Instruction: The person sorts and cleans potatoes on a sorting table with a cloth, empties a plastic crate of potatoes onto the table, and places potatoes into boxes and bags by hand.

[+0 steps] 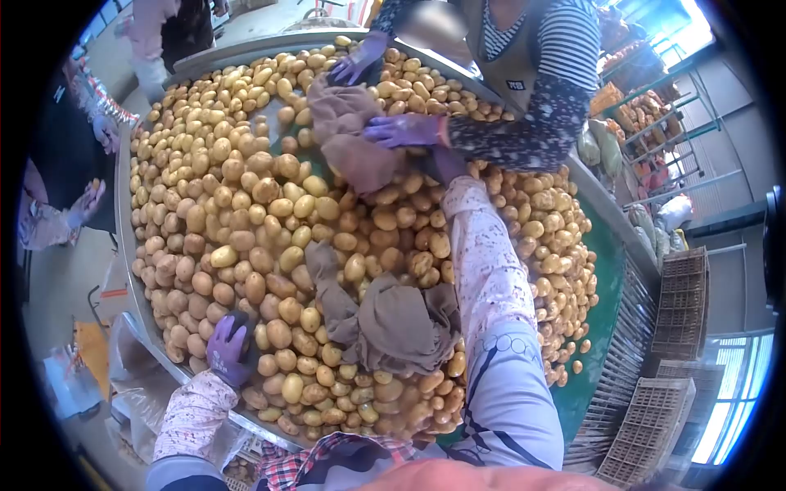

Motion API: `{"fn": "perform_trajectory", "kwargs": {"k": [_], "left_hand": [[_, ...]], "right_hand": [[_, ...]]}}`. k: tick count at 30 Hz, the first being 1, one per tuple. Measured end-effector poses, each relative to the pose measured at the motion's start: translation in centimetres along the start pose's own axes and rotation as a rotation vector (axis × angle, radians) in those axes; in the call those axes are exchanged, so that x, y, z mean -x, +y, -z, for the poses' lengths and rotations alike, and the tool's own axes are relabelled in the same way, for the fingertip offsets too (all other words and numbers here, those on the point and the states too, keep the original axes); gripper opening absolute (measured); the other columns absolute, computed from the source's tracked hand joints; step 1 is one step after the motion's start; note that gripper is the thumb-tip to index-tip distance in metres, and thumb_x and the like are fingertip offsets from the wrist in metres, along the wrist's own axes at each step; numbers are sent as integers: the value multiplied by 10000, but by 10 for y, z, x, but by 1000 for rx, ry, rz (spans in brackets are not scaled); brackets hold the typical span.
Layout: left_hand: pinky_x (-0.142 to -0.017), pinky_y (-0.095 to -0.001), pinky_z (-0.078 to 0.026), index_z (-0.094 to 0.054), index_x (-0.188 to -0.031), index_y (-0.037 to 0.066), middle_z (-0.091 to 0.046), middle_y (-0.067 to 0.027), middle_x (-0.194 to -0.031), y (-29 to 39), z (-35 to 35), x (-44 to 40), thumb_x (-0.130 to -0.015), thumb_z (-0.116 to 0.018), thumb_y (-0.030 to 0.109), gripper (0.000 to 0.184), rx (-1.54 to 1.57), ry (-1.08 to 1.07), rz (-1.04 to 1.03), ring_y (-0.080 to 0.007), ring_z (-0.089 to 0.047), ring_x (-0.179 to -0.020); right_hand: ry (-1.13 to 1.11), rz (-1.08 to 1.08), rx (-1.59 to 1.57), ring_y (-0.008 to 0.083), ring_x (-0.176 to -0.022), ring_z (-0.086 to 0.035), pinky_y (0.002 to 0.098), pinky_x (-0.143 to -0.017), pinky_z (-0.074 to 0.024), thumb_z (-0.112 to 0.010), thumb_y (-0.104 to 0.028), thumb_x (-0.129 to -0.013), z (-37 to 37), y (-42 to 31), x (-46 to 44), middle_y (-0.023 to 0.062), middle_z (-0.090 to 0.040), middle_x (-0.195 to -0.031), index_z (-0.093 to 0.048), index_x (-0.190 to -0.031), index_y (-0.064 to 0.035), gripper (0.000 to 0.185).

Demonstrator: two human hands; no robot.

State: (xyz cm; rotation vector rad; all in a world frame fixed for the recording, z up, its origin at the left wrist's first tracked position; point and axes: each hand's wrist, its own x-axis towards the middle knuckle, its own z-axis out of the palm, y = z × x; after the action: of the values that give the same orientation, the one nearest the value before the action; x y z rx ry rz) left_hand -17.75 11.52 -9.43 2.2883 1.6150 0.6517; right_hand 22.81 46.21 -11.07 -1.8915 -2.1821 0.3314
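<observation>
My left hand (228,350), in a purple glove, rests at the near left edge of the potato pile (237,240), its fingers apart beside a dark patch that I cannot make out. My right arm reaches far across the heap; my right hand (447,166) is partly covered by a co-worker's forearm, and its fingers are hidden. Just left of it lies a brown cloth (348,135), with a co-worker's purple-gloved hands (401,131) on and beside it. A second, grey-brown cloth (401,323) lies crumpled on the potatoes between my arms.
A metal rim (124,204) borders the table, whose green surface (602,327) shows at the right. Wicker crates (681,299) and a rack with filled sacks (647,114) stand beyond it. Other people stand at the left, one hand (86,203) held beside the table.
</observation>
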Motion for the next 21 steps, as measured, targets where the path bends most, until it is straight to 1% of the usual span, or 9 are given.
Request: {"fn": "perform_trajectory", "kwargs": {"k": [6,7,10,14,15,16,18,19,21], "left_hand": [[-861,-447,-484,-591,-1087,76,-543,-173,-1156,-6,-4,9,-692,-692,105,409,-25,12,14,-384,-543,-1059],[-867,-450,-484,-593,-1100,79,-542,-179,-1163,-10,-8,13,-713,-687,123,401,-29,33,9,-383,-542,-1068],[-877,-457,-482,-590,-1144,88,-545,-191,-1170,-10,-6,16,-747,-675,151,412,-34,18,39,-386,-541,-1081],[-889,-454,-481,-593,-1131,71,-555,-192,-1172,-4,-2,15,-753,-661,140,390,-20,51,53,-385,-549,-1072],[-895,-436,-481,-591,-1128,64,-562,-188,-1162,-7,-5,15,-757,-657,103,378,-8,81,29,-361,-561,-1066],[-898,-408,-477,-592,-1121,59,-569,-172,-1158,-10,-9,15,-761,-659,78,367,220,161,85,-340,-567,-1060],[-911,-348,-463,-562,-1175,57,-565,-141,-1192,-13,-33,16,-778,-657,45,408,792,229,293,-277,-557,-1085],[-920,-316,-452,-531,-1236,59,-553,-125,-1230,2,-31,8,-793,-652,38,459,1136,276,459,-236,-541,-1115],[-936,-316,-457,-409,-1376,59,-526,-105,-1273,75,17,-16,-837,-606,72,573,1574,91,566,-174,-516,-1146]], "right_hand": [[-271,119,-62,345,-1255,-455,404,-1154,-164,-593,-337,-848,-33,-11,76,182,-491,-1332,-497,-1337,-202,516],[-302,-83,-228,341,-1206,-507,442,-1147,-168,-613,-315,-835,-17,-34,104,168,-556,-1265,-551,-1289,-213,469],[-215,38,-55,290,-1210,-498,522,-1130,-147,-390,-164,-945,18,-76,173,134,-587,-1247,-611,-1220,-181,354],[-256,146,2,276,-1240,-478,485,-1154,-54,-327,-168,-973,25,-63,221,109,-606,-1233,-616,-1224,-171,383],[-145,94,-172,255,-1134,-542,462,-1063,-224,-530,-188,-881,40,-70,234,123,-631,-1155,-613,-1209,-127,343],[-28,61,-349,234,-1028,-607,438,-972,-393,-732,-208,-790,56,-77,247,138,-657,-1076,-609,-1194,-83,440],[10,-104,-740,147,-826,-647,290,-693,-521,-718,-90,-787,99,-110,261,110,-688,-936,-647,-1124,-32,349],[56,-138,-763,144,-807,-645,302,-675,-512,-713,-65,-787,112,-124,271,79,-690,-905,-654,-1114,-37,333],[168,142,-510,197,-976,-627,306,-867,-492,-697,-109,-828,116,-142,290,134,-659,-1100,-619,-1156,-15,350]]}}
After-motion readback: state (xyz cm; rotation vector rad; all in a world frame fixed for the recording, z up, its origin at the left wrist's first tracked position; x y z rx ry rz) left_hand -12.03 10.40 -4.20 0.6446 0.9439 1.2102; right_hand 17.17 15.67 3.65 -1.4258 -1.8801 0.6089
